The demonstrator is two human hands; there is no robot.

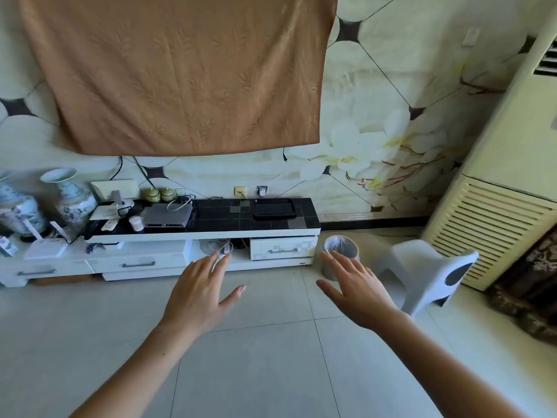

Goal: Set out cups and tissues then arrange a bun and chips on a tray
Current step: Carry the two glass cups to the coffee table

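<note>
My left hand (200, 294) and my right hand (357, 289) are stretched out in front of me over the tiled floor, palms down, fingers spread, holding nothing. A black tray (272, 208) lies on the dark top of the low TV cabinet (247, 223), well beyond both hands. A small white cup-like container (136, 223) stands on the cabinet's left part. No tissues, bun or chips are visible in the head view.
A grey bin with a white liner (340, 254) stands on the floor just past my right hand. A white plastic stool (434, 276) is to its right, and an air-conditioner unit (500, 206) beyond. Two porcelain vases (72, 200) and set-top boxes crowd the cabinet's left end.
</note>
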